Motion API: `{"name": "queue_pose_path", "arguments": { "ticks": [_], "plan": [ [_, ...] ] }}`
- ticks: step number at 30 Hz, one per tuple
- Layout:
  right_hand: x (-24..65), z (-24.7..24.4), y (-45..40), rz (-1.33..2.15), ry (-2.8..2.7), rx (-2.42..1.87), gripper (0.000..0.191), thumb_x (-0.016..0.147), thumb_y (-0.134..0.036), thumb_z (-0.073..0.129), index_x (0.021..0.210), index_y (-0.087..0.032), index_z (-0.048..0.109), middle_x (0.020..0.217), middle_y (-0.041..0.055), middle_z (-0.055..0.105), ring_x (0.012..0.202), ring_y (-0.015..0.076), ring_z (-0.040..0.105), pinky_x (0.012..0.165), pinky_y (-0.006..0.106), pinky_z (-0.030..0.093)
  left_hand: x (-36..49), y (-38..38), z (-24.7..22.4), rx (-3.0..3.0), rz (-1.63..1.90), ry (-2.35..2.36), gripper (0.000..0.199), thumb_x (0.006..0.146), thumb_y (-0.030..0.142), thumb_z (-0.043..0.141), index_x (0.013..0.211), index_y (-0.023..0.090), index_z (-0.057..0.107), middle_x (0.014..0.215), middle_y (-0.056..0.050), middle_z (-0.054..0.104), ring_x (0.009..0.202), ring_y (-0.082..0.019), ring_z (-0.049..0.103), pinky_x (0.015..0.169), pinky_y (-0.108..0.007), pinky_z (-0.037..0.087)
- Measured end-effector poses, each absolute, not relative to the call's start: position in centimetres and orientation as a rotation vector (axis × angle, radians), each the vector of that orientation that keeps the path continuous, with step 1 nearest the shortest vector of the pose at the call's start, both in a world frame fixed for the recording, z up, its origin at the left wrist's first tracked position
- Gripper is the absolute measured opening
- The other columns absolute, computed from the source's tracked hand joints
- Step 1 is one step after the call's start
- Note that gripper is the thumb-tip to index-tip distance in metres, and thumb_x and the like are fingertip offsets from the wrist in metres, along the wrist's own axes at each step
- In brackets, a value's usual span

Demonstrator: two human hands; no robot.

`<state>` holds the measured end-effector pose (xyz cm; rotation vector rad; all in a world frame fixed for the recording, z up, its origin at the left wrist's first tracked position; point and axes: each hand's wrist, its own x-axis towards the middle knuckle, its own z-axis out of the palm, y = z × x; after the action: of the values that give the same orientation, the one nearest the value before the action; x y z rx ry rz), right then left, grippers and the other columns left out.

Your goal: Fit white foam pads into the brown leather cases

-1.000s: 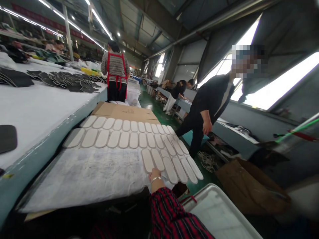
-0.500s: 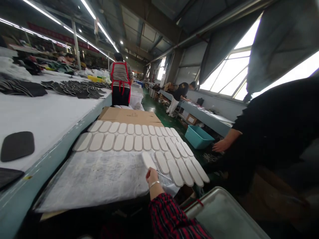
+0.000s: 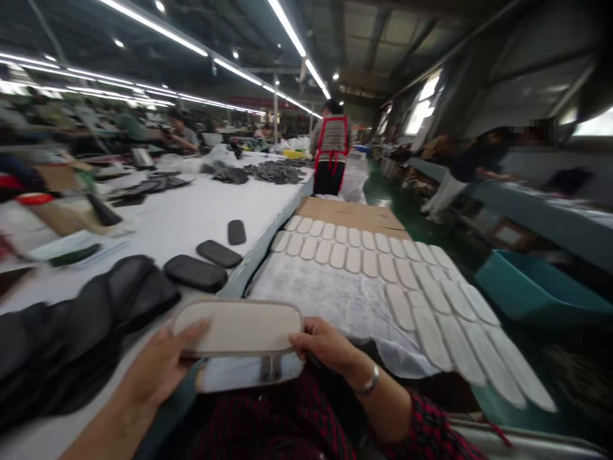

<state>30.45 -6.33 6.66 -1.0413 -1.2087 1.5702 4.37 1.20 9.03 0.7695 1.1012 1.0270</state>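
Observation:
A whitish oblong pad (image 3: pixel 244 327) with rounded ends and a grey rim is held level in front of me. My left hand (image 3: pixel 156 364) grips its left end, thumb on the upper face. At the other end my right hand (image 3: pixel 330 345), with a bracelet on the wrist, pinches the edge. Just below the pad shows a pale piece (image 3: pixel 239 374) with a dark mark; I cannot tell what it is. Similar pale pads (image 3: pixel 368 262) lie in rows on a sheet-covered surface (image 3: pixel 306 287) to my right.
Dark oblong pads (image 3: pixel 195 273) and a heap of black pieces (image 3: pixel 90 313) lie on the white table (image 3: pixel 205 204) at left. A turquoise bin (image 3: pixel 541 287) stands on the right. A person in a red-trimmed apron (image 3: pixel 330 153) stands ahead; another person (image 3: pixel 479 160) bends over the right-hand bench.
My right hand has carried a pale pad from the sheet leftward to my body, and my left hand has come into view gripping it. The view has swung left; the nearby person in black is out of view.

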Motion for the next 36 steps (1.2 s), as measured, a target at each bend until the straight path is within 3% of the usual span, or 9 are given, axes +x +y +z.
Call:
{"name": "queue_pose_path", "arguments": {
  "ticks": [2, 6, 8, 12, 16, 18, 24, 29, 36],
  "plan": [
    [31.1, 7.5, -7.2, 1.549, -1.332, -0.99, 0.055, 0.081, -0.059, 0.05, 0.117, -0.018, 0.052, 0.1, 0.0102, 0.061, 0.085, 0.0194, 0.059, 0.068, 0.031, 0.049, 3.1, 0.5, 8.9, 0.765, 1.054, 1.077, 0.037, 0.064, 0.015, 0.073, 0.099, 0.014, 0.06, 0.084, -0.004, 0.068, 0.073, -0.017, 0.064, 0.065, -0.027, 0.055],
    [31.6, 8.5, -7.7, 0.806, -1.794, -1.278, 0.092, 0.07, -0.063, 0.06, 0.142, -0.022, 0.019, 0.143, 0.014, 0.025, 0.129, 0.0296, 0.029, 0.1, 0.049, 0.034, 3.7, 0.2, 8.3, 0.728, 1.053, 1.099, 0.03, 0.066, 0.016, 0.071, 0.094, 0.014, 0.061, 0.075, -0.003, 0.069, 0.062, -0.015, 0.064, 0.055, -0.024, 0.054],
    [30.7, 8.5, -7.4, 0.484, -2.048, -1.384, 0.107, 0.06, -0.062, 0.07, 0.143, -0.019, 0.016, 0.145, 0.0144, 0.02, 0.132, 0.0318, 0.02, 0.106, 0.051, 0.024, 4.3, -0.1, 8.3, 0.712, 1.029, 1.06, 0.029, 0.066, 0.016, 0.072, 0.093, 0.013, 0.061, 0.075, -0.003, 0.069, 0.062, -0.014, 0.063, 0.056, -0.023, 0.054],
    [28.8, 7.6, -6.5, 0.256, -2.222, -1.4, 0.1, 0.064, -0.061, 0.067, 0.141, -0.017, 0.023, 0.14, 0.016, 0.031, 0.127, 0.0329, 0.031, 0.104, 0.05, 0.03, 4.4, -0.3, 8.4, 0.656, 1.002, 0.975, 0.036, 0.065, 0.021, 0.074, 0.097, 0.014, 0.061, 0.083, -0.005, 0.07, 0.07, -0.017, 0.065, 0.06, -0.024, 0.054],
    [29.5, 6.3, -5.4, 0.393, -2.092, -1.437, 0.091, 0.066, -0.063, 0.064, 0.137, -0.016, 0.031, 0.132, 0.0163, 0.042, 0.121, 0.033, 0.039, 0.101, 0.05, 0.034, 1.9, 0.7, 7.5, 0.615, 0.892, 0.86, 0.057, 0.072, 0.059, 0.058, 0.11, 0.016, 0.058, 0.102, -0.012, 0.066, 0.092, -0.026, 0.063, 0.071, -0.037, 0.055],
    [30.8, 5.6, -5.0, 0.578, -1.937, -1.447, 0.08, 0.073, -0.063, 0.056, 0.134, -0.017, 0.035, 0.13, 0.0155, 0.045, 0.119, 0.0317, 0.042, 0.1, 0.049, 0.035, 0.5, 1.0, 6.1, 0.675, 0.984, 0.979, 0.06, 0.074, 0.064, 0.051, 0.111, 0.018, 0.057, 0.109, -0.011, 0.063, 0.103, -0.027, 0.058, 0.083, -0.04, 0.051],
    [34.1, 4.1, -5.4, 1.117, -1.482, -1.351, 0.052, 0.089, -0.053, 0.031, 0.128, -0.019, 0.041, 0.124, 0.0142, 0.05, 0.103, 0.0253, 0.056, 0.078, 0.037, 0.051, 0.2, -1.9, 0.3, 0.801, 0.859, 1.429, 0.055, 0.064, 0.042, 0.073, 0.11, 0.019, 0.058, 0.125, -0.011, 0.055, 0.122, -0.029, 0.043, 0.102, -0.044, 0.034],
    [32.3, 3.2, -6.8, 1.031, -1.843, -1.472, 0.058, 0.079, -0.05, 0.054, 0.127, -0.019, 0.044, 0.128, 0.0113, 0.048, 0.117, 0.0282, 0.045, 0.1, 0.045, 0.036, 1.8, -4.6, -1.6, 0.725, 0.796, 1.11, 0.051, 0.067, 0.034, 0.072, 0.113, 0.02, 0.058, 0.114, -0.006, 0.063, 0.108, -0.027, 0.057, 0.096, -0.039, 0.041],
    [29.2, 1.9, -6.2, 0.714, -2.181, -1.533, 0.072, 0.068, -0.048, 0.066, 0.126, -0.012, 0.042, 0.125, 0.015, 0.048, 0.114, 0.0285, 0.046, 0.1, 0.043, 0.038, 1.5, -4.4, -1.6, 0.5, 0.9, 1.048, 0.041, 0.074, 0.042, 0.062, 0.108, 0.02, 0.063, 0.114, -0.005, 0.064, 0.115, -0.026, 0.051, 0.097, -0.037, 0.041]
  ]
}}
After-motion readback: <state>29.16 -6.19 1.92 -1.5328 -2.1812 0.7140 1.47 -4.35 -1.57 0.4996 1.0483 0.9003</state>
